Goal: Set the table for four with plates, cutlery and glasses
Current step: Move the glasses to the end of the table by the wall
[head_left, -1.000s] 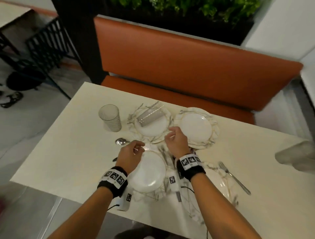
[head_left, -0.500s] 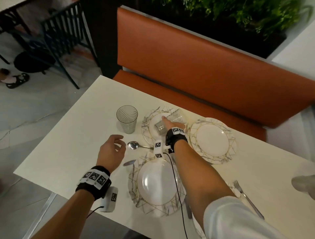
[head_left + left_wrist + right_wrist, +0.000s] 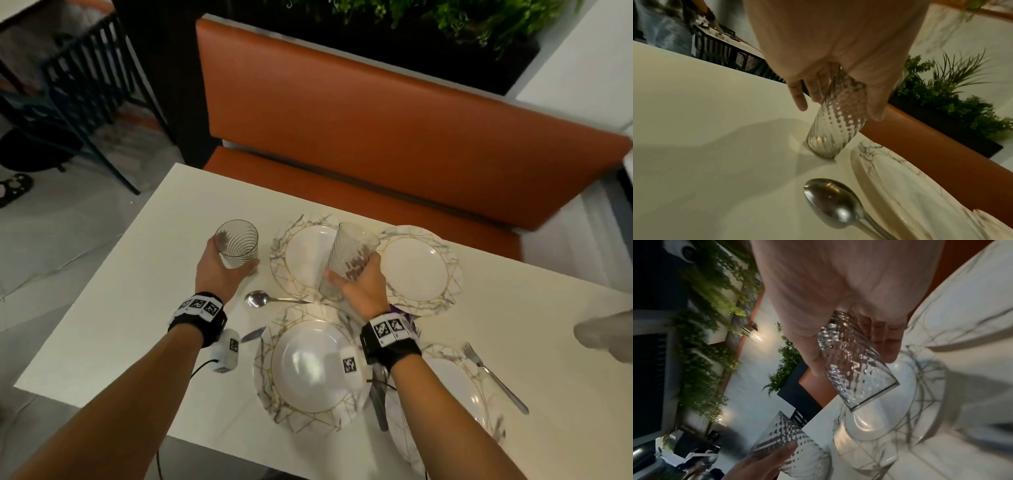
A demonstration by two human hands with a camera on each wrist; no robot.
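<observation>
gripping one glass each: left hand (image 3: 219,274) ribbed glass (image 3: 236,244), right hand (image 3: 359,291) tall glass (image 3: 349,260).

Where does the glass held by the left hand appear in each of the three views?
Head: the glass is at centre-left, upright, gripped by the left hand.
Left wrist: the glass is at the centre, base on the table.
Right wrist: the glass is at the bottom, left of centre.
Shared landmark: the far-left plate beside it.
</observation>
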